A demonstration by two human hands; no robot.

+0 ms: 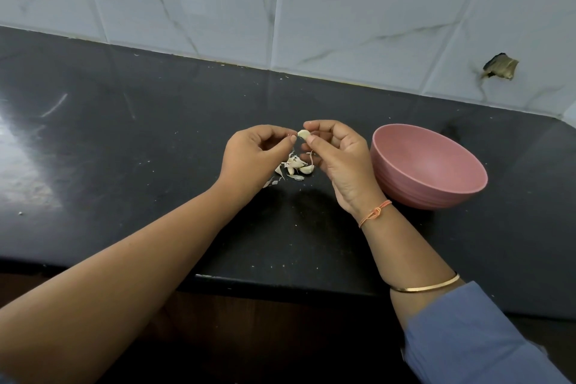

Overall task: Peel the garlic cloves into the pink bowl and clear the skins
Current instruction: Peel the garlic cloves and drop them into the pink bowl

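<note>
The dark speckled worktop [124, 165] carries a pink bowl [402, 179] at right, with garlic cloves [307, 169] and loose skins [295, 177] heaped nearby.

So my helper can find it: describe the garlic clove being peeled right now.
Start at the pink bowl on the black counter. Left of it, the right hand pinches one clove in the air. Unlike the pile below, it is held up.

Bowl [405, 184], right, is showing plain matte pink; countertop [124, 150] is reading black with pale flecks; far wall tiles [343, 9] are showing white with grey marble veining; garlic clove [304, 134] and skins [294, 165] are showing cream-white; wrist thread [375, 212] is showing orange, bangle [427, 287] gold, near sleeve [467, 337] slate blue.
</note>
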